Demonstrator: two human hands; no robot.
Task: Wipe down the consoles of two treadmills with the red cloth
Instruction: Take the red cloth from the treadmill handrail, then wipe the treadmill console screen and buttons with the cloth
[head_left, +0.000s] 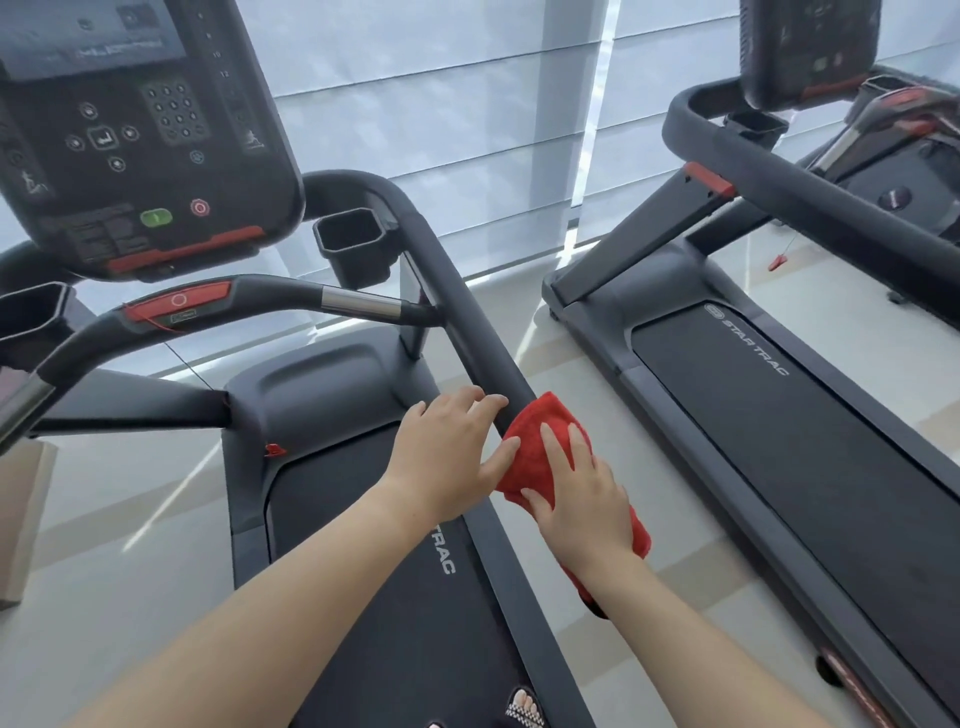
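Note:
A red cloth (540, 447) lies draped over the right handrail (467, 312) of the near treadmill. My right hand (576, 499) rests flat on top of the cloth, fingers spread, pressing it against the rail. My left hand (452, 452) touches the rail and the cloth's left edge with its fingertips. The near treadmill's black console (135, 135), with keypad, green and red buttons, stands at the upper left. The second treadmill's console (810, 52) is at the upper right, seen from an angle.
A black cup holder (353, 244) sits beside the near console. The near treadmill's belt (415, 597) runs under my arms. The second treadmill's belt (779, 431) lies to the right, across a strip of pale floor (649, 519). Window blinds (467, 104) fill the background.

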